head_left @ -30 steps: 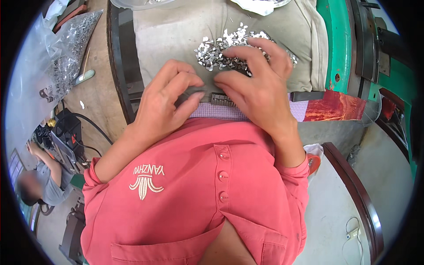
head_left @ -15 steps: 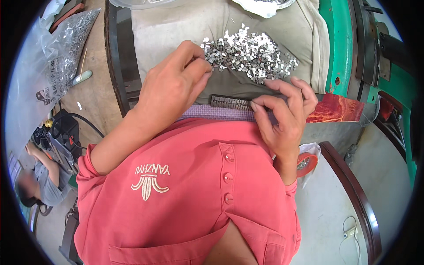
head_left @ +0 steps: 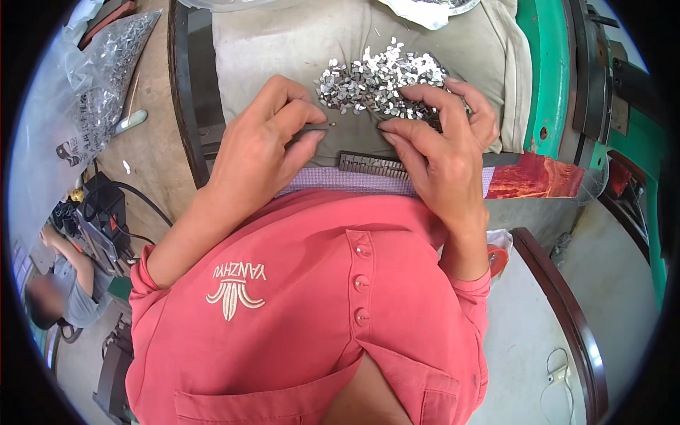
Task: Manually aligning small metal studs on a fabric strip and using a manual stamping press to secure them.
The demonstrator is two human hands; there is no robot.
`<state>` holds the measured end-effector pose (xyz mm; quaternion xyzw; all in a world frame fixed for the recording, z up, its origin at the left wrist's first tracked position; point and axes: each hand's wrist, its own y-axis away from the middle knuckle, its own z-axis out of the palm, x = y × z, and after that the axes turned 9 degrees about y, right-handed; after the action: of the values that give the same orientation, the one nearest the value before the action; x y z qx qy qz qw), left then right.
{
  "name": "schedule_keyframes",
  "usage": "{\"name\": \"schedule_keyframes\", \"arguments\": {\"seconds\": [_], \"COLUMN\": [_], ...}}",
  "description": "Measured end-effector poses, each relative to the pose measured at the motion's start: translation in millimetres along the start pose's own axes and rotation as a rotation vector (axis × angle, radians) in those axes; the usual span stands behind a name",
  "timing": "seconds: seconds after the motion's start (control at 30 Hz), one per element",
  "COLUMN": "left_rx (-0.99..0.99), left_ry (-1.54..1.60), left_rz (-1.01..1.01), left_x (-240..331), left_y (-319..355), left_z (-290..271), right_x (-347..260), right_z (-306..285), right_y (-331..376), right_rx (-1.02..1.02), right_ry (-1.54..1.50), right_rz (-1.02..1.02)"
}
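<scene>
A heap of small flat metal pieces (head_left: 382,74), silvery and dark grey, lies on the grey-beige cloth. My left hand (head_left: 265,134) is left of the heap, thumb and fingers closed on a slim dark tool (head_left: 306,132) that looks like tweezers. One tiny piece (head_left: 333,124) shows at or just beyond its tip. At the heap's near right edge is my right hand (head_left: 446,145), thumb and index tips pinched together; anything between them is too small to make out. Its other fingers reach over the pieces. Just below lies a dark slotted bar (head_left: 372,163), partly covered by the right hand.
A green metal frame (head_left: 545,85) borders the cloth on the right. Far left, a clear bag of metal parts (head_left: 117,71) rests on a wooden board (head_left: 152,142). A plate (head_left: 464,7) and a plastic container (head_left: 241,4) stand at the back. Another person (head_left: 78,276) sits at far left.
My right hand has left the slotted bar and moved up and left to the heap, its thumb and index now pinched. My left hand has turned and drawn slightly back, revealing the slim tool.
</scene>
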<state>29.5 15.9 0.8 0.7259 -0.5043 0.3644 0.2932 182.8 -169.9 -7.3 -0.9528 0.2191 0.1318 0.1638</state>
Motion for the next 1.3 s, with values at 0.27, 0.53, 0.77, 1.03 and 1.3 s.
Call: {"name": "schedule_keyframes", "arguments": {"seconds": [0.27, 0.53, 0.77, 1.03, 1.3], "left_rx": [-0.081, -0.186, -0.088, -0.059, -0.047], "left_ry": [0.071, -0.021, -0.029, -0.018, 0.007], "left_rz": [-0.013, 0.071, 0.109, 0.104, 0.139], "left_x": [1, -1, 1, 5, 6], "left_y": [-2, -10, -17, -12, -9], "left_z": [-6, -10, -3, 3, 8], "right_x": [2, 6, 5, 0, 6], "right_z": [-9, -10, -2, -21, -15], "right_y": [-17, -25, -12, 7, 28], "right_rx": [-0.053, -0.149, -0.079, -0.011, 0.033], "right_ry": [0.026, -0.028, -0.016, -0.032, 0.008], "right_rz": [-0.095, -0.147, -0.099, -0.013, 0.060]}}
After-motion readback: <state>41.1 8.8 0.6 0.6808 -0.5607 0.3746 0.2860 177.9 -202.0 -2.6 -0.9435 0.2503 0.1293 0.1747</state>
